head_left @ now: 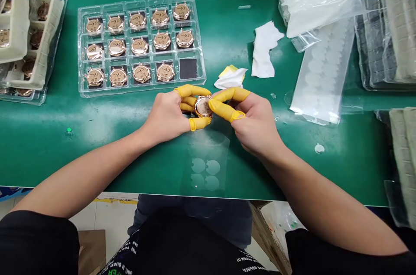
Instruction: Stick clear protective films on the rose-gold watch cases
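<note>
Both my hands wear yellow finger cots and meet over the green mat near its front edge. My left hand (pixel 170 114) pinches a rose-gold watch case (pixel 203 106) between thumb and fingers. My right hand (pixel 250 121) presses its thumb and forefinger on the same case from the right. A clear plastic tray (pixel 195 80) lies just behind, with several similar watch cases (pixel 139 47) in its cells and one bottom-right cell bare. A transparent sticker sheet (pixel 204 171) with round film pieces lies under my wrists.
White trays with more cases (pixel 32 45) stand at the left edge. A white cloth (pixel 263 49) and a yellow-white scrap (pixel 230 77) lie behind my right hand. A long backing strip (pixel 321 75) and bagged stacks (pixel 386 36) fill the right side.
</note>
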